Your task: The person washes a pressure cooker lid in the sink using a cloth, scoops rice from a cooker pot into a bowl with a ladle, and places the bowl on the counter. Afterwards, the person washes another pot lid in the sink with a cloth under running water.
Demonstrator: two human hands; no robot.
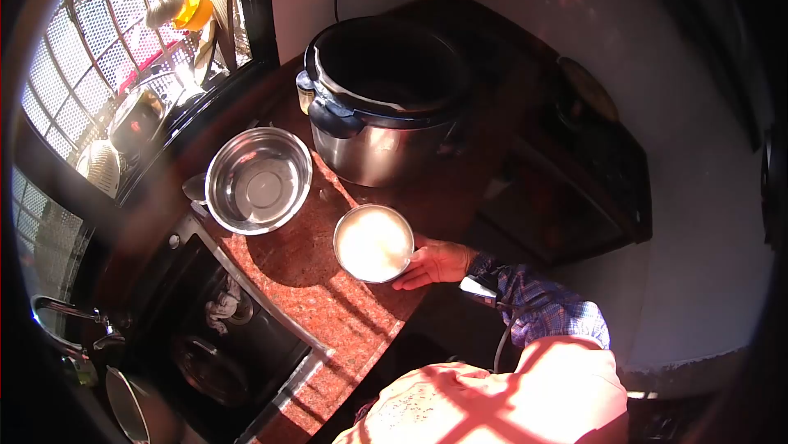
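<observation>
My right hand (435,265) comes in from the right, with its fingers closed on the near right side of a small round bowl (337,257). The bowl has a metal rim and is filled with something whitish, washed out by the sunlight. It is over the reddish granite counter (312,304), close to the counter's front edge. Left of it stands a wider, shiny steel bowl (261,185) with nothing in it. Behind both is a large steel cooker (369,148) with a black rim and side handle, its inside dark. My left hand is out of view.
A dark sink (213,313) with several items in it lies at the left, beside a chrome tap (70,308). Dishes and an orange container (193,11) are by the barred window. A dark, boxy appliance (566,189) stands at the right against the wall.
</observation>
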